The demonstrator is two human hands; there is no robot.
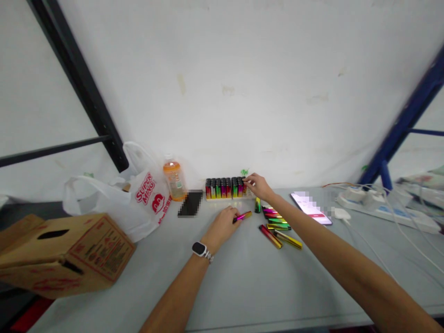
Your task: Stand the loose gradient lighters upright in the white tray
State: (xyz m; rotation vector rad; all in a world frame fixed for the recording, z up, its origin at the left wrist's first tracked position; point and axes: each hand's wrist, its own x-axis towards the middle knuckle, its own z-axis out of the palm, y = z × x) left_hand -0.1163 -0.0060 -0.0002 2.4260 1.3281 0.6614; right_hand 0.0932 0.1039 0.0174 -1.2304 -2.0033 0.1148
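Rows of shiny multicoloured lighters (218, 188) with black tops stand upright in a low white tray (222, 199) against the wall. My right hand (258, 186) reaches to the tray's right end, its fingers closed on the top of a lighter (244, 187) there. On the table in front of the tray, my left hand (225, 222) grips a pink-and-gold lighter (243, 216) lying nearly level. One green-and-yellow lighter (257, 205) is just below my right wrist. Several loose lighters (275, 220) lie under and beside my right forearm, including a red-and-gold one (271, 237) and a yellow one (288, 239).
Left stand a cardboard box (100, 249), a white plastic bag (138, 203) and an orange drink bottle (175, 178). A black flat object (190, 203) lies beside the bottle. Right are a lit phone (311, 208), a charger (342, 214), a power strip (388, 212) and loose cables.
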